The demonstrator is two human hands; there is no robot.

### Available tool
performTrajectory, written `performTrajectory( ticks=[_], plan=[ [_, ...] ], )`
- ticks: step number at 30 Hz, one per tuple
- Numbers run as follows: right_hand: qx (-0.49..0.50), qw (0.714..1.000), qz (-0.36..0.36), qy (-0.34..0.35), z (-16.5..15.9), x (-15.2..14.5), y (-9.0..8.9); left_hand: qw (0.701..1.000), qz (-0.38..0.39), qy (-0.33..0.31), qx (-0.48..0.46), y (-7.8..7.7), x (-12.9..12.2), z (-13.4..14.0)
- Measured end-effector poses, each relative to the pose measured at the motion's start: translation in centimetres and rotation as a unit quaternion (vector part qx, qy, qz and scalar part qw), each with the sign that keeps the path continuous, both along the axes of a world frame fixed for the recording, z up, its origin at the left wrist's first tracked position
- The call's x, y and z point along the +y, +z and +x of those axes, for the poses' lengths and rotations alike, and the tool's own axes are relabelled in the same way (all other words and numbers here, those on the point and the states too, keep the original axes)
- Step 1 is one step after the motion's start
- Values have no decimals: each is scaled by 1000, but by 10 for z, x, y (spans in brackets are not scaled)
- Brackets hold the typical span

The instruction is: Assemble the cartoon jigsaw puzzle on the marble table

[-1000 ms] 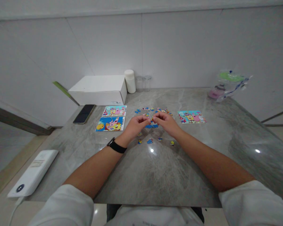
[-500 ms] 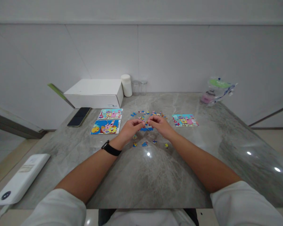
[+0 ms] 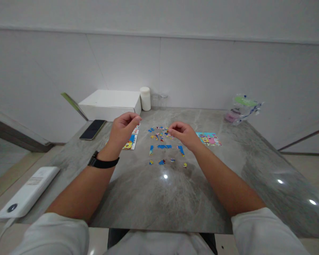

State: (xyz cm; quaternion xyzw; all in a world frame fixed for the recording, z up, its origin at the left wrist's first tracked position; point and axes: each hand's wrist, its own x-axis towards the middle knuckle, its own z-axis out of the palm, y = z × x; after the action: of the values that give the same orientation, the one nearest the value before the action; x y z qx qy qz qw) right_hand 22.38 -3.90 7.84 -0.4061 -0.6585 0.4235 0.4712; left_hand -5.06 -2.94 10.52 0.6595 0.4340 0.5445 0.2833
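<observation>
Puzzle strip (image 3: pixel 164 146) lies crosswise on the table (image 3: pixel 149 202), bodyward and left of the nearer right hand (image 3: pixel 185 135); left hand (image 3: pixel 122 131) hangs farther off (fingers of both curled; contents cannot be told).

Left hand (image 3: pixel 122 131) swung away from right hand (image 3: pixel 184 136), now partly blocking picture cards (image 3: pixel 133 142); blue side pieces (image 3: pixel 181 151) uncovered.

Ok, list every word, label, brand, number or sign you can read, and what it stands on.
Nothing is readable.
White device: printed lines, too small and blurred.
Plastic bag: dark and blue marks, too blurred to read.
Puzzle pieces and picture card: no legible words.
</observation>
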Motion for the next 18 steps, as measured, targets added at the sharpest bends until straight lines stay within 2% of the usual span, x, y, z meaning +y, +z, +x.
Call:
performTrajectory(
  ticks=[3, 6, 9, 11, 13, 15, 18],
  plan=[
    [-22, 999, 25, 10, -4, 3, 14, 992, 25, -40, 113, -5, -16, -8],
    [-62, 997, 22, 31, -14, 7, 11, 966, 45, -88, 238, -30, -28, -14],
    [-109, 991, -2, 76, -26, 6, -8, 951, 36, -115, 285, -62, -34, -18],
    [-144, 983, -5, 110, -34, 3, -26, 931, 28, -176, 319, -77, -36, -21],
    [-198, 971, -7, 136, -40, -2, -43, 912, 15, -223, 343, -85, -36, -21],
    [-251, 955, -15, 156, -43, -7, -54, 903, 14, -243, 353, -89, -37, -20],
    [-307, 936, 7, 175, -47, -14, -60, 887, 21, -263, 380, -94, -38, -15]
  ],
)
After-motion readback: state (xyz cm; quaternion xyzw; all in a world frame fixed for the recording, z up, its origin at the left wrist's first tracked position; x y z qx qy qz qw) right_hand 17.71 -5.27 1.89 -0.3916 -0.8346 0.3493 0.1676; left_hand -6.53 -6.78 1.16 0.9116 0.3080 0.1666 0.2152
